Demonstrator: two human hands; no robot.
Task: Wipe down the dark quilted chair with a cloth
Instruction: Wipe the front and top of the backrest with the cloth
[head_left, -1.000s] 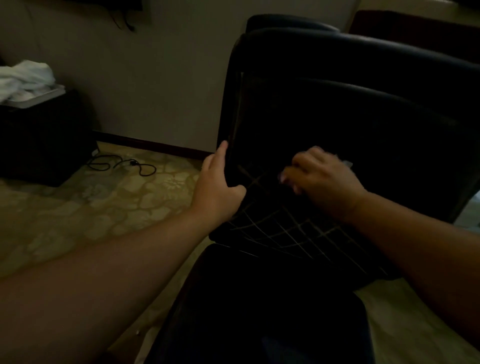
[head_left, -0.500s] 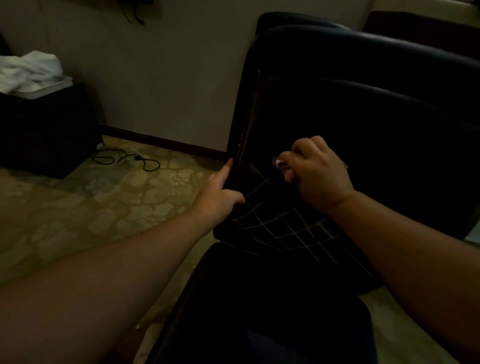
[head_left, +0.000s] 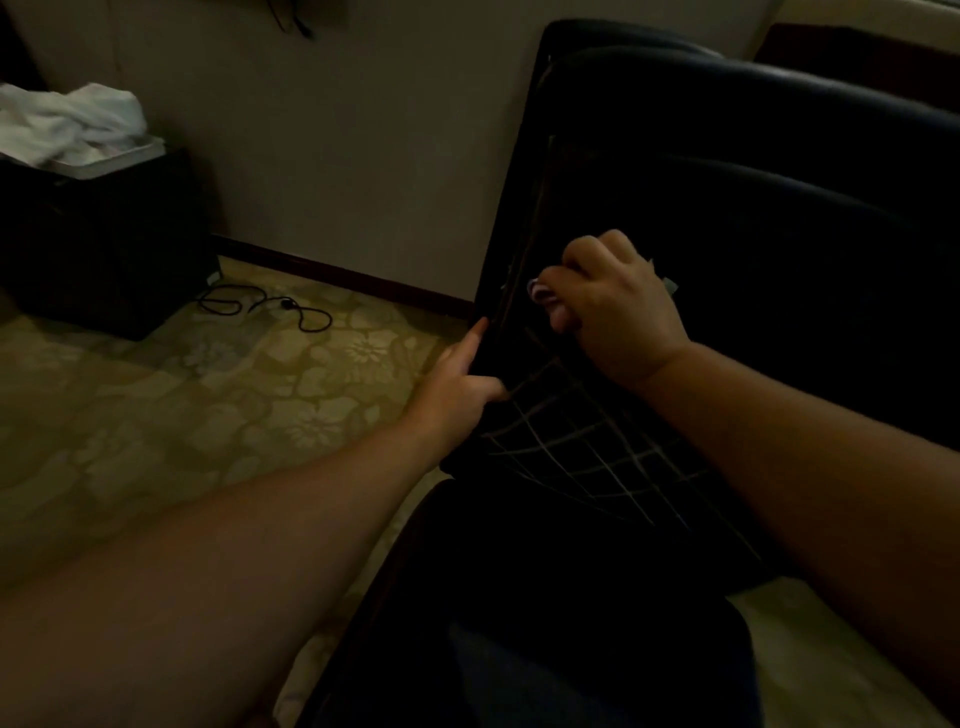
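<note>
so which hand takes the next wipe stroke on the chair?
Right. The right hand already grips the cloth against the quilted chair panel. The left hand holds the panel's left edge, likely steadying it.

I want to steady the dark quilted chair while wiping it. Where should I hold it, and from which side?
Probably the left side edge of the quilted chair, approached from the left. That edge is a thin upright rim fingers can wrap, as the left hand does, leaving the panel free for the right hand and its cloth.
</note>
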